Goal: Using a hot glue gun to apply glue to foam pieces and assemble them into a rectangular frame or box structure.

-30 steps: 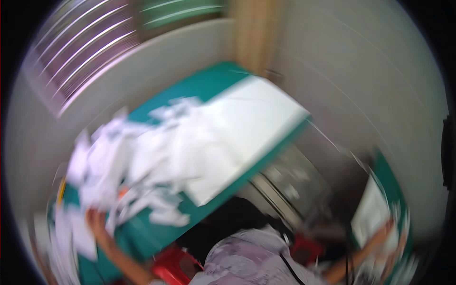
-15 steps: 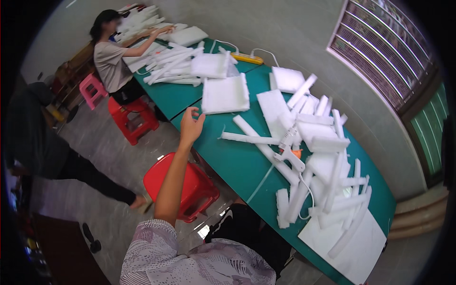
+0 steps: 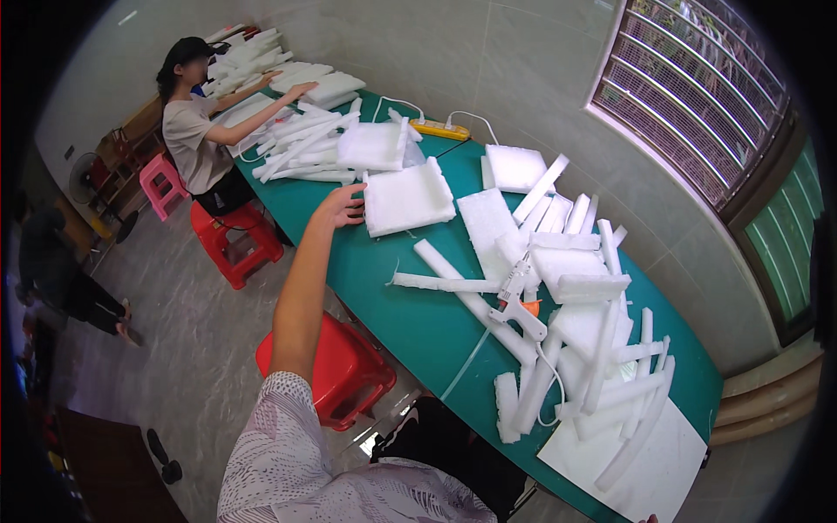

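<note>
My left hand [image 3: 340, 207] reaches across the green table with its fingers spread. The fingertips meet the left edge of a white foam tray [image 3: 408, 202], a square panel with raised strips along its sides. It lies flat on the table; I see no grip around it. A sliver of my right hand [image 3: 649, 519] shows at the bottom edge by a white board; its fingers are mostly cut off. A white glue gun [image 3: 520, 315] with an orange trigger rests on foam strips [image 3: 471, 301] to the right of my left hand.
Foam strips and panels pile over the right of the green table [image 3: 384, 283], partly on a white board [image 3: 628, 471]. A yellow power strip [image 3: 440, 130] lies by the wall. A co-worker [image 3: 196, 131] sits at the far end, handling foam. Red stools [image 3: 336, 370] stand beside the table.
My left hand has moved down and come to the foam tray's left edge. The tray has turned slightly. The co-worker's arms have shifted on the foam, and a walking person has moved farther off.
</note>
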A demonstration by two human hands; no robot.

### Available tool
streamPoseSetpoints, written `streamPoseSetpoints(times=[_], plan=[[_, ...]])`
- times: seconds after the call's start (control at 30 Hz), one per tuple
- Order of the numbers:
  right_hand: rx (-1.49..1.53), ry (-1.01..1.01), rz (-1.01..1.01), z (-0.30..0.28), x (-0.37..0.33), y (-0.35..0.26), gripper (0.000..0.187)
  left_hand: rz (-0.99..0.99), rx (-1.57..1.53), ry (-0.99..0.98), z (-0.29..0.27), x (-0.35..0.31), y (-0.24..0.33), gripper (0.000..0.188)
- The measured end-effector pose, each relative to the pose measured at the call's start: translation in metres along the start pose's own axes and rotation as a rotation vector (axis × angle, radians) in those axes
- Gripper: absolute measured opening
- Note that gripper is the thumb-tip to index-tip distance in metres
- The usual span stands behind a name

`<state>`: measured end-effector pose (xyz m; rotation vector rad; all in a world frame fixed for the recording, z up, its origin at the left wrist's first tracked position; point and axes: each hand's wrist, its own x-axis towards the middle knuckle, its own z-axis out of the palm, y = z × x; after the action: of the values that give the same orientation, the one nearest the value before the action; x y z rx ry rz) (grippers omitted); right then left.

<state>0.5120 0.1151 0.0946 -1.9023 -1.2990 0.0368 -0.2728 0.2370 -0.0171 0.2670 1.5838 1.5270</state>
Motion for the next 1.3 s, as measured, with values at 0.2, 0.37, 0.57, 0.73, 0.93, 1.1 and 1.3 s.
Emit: streamPoseSetpoints(times=[0.2, 0.37, 0.57, 0.73, 0.93, 1.1, 1.3], plan=[[-0.159, -0.07, 0.116, 0.014, 0.003, -0.038, 0.031, -0.051, -0.162, -0.072, -0.003, -0.005, 0.002, 0.05], [0.051, -0.125, 0.018, 0.023, 0.007, -0.041, 0.031, 0.013, -0.162, -0.088, 0.03, -0.013, -0.008, 0.047], [0.196, -0.169, -0.036, 0.039, 0.001, -0.04, 0.029, 0.134, -0.28, -0.047, 0.013, -0.042, -0.025, 0.039], [0.19, -0.211, -0.03, 0.045, -0.004, -0.056, 0.028, 0.174, -0.445, -0.1, -0.002, -0.1, -0.037, 0.038], [0.244, -0.246, -0.063, 0.057, -0.003, -0.05, 0.03, 0.327, -0.403, 0.057, -0.052, -0.186, -0.091, 0.039], [0.244, -0.267, -0.138, 0.069, 0.003, -0.041, 0.032, 0.382, -0.396, 0.382, -0.072, -0.21, -0.106, 0.052], [0.277, -0.334, -0.117, 0.08, 0.0, -0.07, 0.032, 0.239, -0.028, 0.159, -0.073, -0.146, -0.082, 0.05]])
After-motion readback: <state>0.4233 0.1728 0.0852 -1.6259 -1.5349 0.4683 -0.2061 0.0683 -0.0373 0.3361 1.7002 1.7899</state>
